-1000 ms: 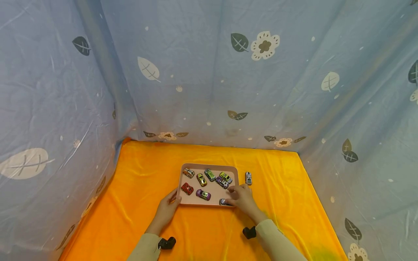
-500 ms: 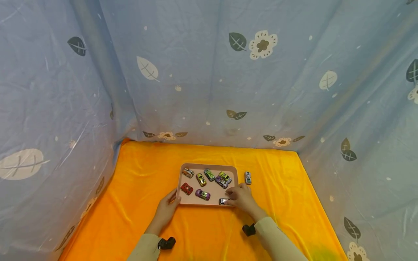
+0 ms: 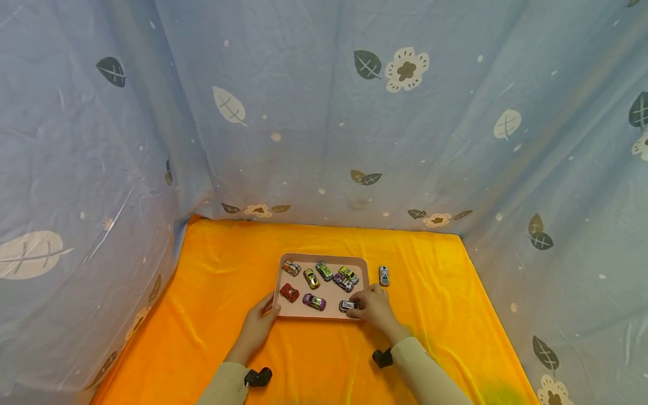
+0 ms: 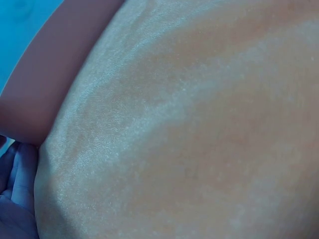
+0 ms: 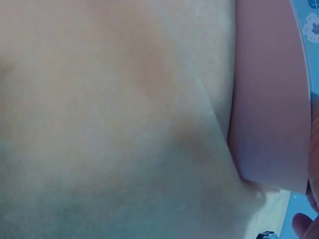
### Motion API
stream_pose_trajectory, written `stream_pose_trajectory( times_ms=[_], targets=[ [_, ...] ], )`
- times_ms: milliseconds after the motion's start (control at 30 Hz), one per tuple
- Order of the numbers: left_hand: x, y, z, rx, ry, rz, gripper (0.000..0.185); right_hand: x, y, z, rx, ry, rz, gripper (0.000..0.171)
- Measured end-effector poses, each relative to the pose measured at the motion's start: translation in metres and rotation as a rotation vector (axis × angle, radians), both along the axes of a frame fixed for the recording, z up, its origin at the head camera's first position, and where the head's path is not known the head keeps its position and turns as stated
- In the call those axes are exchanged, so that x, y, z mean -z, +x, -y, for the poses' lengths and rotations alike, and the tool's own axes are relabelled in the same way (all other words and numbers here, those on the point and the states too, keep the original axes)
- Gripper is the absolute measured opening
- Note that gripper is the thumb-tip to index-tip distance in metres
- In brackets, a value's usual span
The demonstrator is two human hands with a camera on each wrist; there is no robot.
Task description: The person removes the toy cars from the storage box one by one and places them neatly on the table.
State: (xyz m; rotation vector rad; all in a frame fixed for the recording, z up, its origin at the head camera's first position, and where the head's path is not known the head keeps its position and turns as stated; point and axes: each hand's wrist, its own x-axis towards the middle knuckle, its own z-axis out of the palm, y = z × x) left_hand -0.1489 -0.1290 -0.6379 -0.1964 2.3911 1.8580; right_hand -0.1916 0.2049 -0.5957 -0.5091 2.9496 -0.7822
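In the head view a shallow pink tray lies on the orange cloth, with several small toy cars in it. My left hand grips its front left corner, the thumb at the rim. Over the front right corner, my right hand pinches a silver-white toy car, whose right end the fingers hide. To its left is a purple toy car, then a red toy car. Both wrist views show mostly cloth and the tray's outer wall, with only part of each hand at the edge.
Outside the tray, just right of it, a white toy car lies on the orange cloth. Yellow, green and orange cars fill the tray's far side; a purple-and-white car touches a lime one. Blue patterned curtains enclose the back and sides.
The silver-white car has shifted slightly away from the tray's front wall, in my right hand. My left hand and the other cars stay where they were.
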Motion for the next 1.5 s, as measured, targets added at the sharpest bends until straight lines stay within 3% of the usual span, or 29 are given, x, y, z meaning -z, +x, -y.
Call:
stream_pose_trajectory(
  times_ms=[300,600,833,1133,1300,1500],
  targets=[
    [0.004,0.000,0.002,0.000,-0.009,-0.010,0.050,0.003,-0.001,0.002,0.010,0.005,-0.015,0.014],
    [0.001,0.002,0.002,-0.008,0.002,0.003,0.050,-0.002,-0.002,0.000,0.093,-0.201,-0.017,0.017],
    [-0.001,0.002,0.001,-0.008,-0.001,-0.005,0.050,-0.014,0.000,-0.008,0.247,-0.388,0.036,0.029],
    [-0.003,0.001,0.000,-0.018,-0.005,0.009,0.050,-0.013,-0.004,-0.024,0.378,-0.474,0.019,0.042],
    [-0.002,-0.001,0.001,-0.015,-0.003,0.011,0.050,-0.009,-0.005,-0.037,0.479,-0.580,0.088,0.044],
    [-0.002,0.000,0.001,-0.009,-0.007,0.024,0.050,-0.003,-0.011,-0.058,0.640,-0.608,0.182,0.055]
  ],
)
